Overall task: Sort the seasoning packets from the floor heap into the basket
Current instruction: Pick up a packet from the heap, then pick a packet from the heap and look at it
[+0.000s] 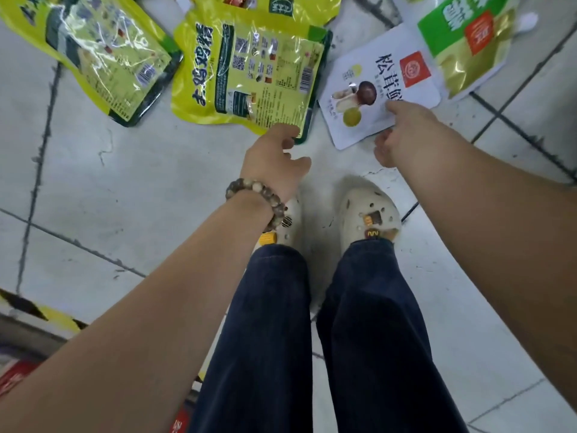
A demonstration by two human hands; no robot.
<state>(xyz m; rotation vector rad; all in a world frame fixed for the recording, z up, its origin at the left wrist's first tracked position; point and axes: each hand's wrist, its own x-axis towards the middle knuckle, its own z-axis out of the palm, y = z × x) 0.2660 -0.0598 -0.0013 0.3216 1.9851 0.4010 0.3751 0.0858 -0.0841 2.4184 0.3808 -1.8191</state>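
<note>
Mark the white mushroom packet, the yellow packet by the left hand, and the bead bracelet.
white mushroom packet (367, 92), head view, printed mushroom cap.
yellow packet (249, 73), head view, back label.
bead bracelet (265, 192), head view, top bead.

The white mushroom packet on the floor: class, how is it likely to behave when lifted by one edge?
The white mushroom packet lies thin and flat on the tiled floor, so it is probably light and may droop when pinched. Its smooth film surface looks slippery; it could slide on the tile rather than lift.
</note>
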